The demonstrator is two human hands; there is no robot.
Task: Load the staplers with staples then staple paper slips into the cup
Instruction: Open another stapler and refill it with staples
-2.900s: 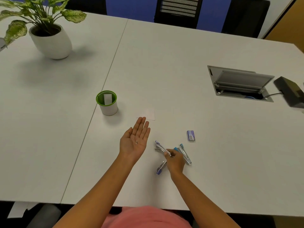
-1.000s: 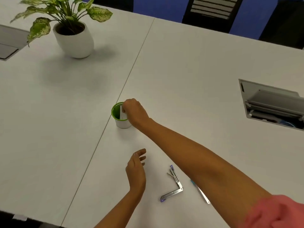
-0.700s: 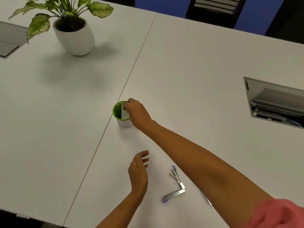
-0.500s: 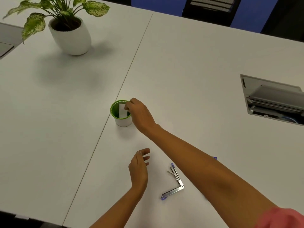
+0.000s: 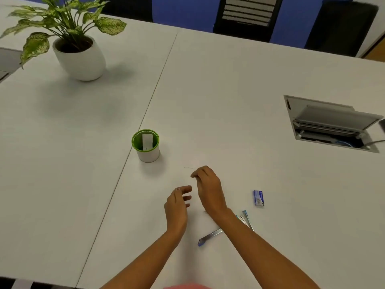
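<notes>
A white cup with a green rim [image 5: 145,152] stands on the table with a white paper slip [image 5: 147,141] upright inside it. My right hand [image 5: 208,188] hovers right of the cup, its fingers curled downward over a faint white paper slip [image 5: 194,164] lying on the table; I see nothing in it. Just below, my left hand [image 5: 177,205] hangs with relaxed fingers and holds nothing visible. An opened stapler with a blue tip [image 5: 210,236] lies behind my right wrist. A light-blue stapler [image 5: 247,221] is partly hidden by my forearm. A blue staple box [image 5: 258,198] lies to the right.
A potted plant in a white pot [image 5: 80,57] stands at the far left. An open cable hatch [image 5: 331,124] is set into the table at the right. A seam [image 5: 150,105] runs between two white tabletops. Chairs [image 5: 248,17] stand beyond the far edge.
My right hand has left the cup and drawn back toward me, right of the cup. A slip now stands in the cup. My left hand has stayed about where it was.
</notes>
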